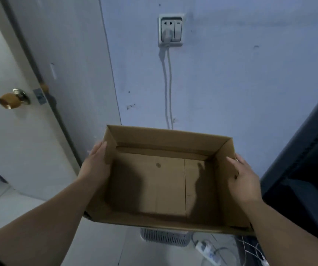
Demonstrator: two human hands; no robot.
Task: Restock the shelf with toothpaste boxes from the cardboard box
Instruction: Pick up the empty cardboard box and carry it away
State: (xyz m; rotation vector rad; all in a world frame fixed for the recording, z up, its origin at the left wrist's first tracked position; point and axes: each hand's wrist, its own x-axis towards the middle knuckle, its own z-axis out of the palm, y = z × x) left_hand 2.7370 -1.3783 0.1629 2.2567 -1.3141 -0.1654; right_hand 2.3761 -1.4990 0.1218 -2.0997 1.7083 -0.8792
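Box (pixel 166 189) is held up in the air in front of a blue wall (pixel 231 73), centre-low in view, open top facing the camera, bare brown bottom showing with one round mark and a seam line. No print can be read on it.

Left hand (pixel 96 164) lies flat on the outside of the left wall, fingers straight and pressed together, pointing up; thumb hidden, cannot tell where it sits. Right hand (pixel 244 181) pinches the right wall, thumb on the inside face, fingers outside and close together.

Door (pixel 20 141) at left with a brass knob (pixel 10 100). Socket (pixel 170 29) high on the wall, plug (pixel 166 35) in it, cable (pixel 168 83) hanging down behind the box; socket markings too blurred to read. Dark unit (pixel 298 160) at the right edge. On the floor below the box: grey ribbed thing (pixel 164 237), power strip (pixel 206 250), loose wires.
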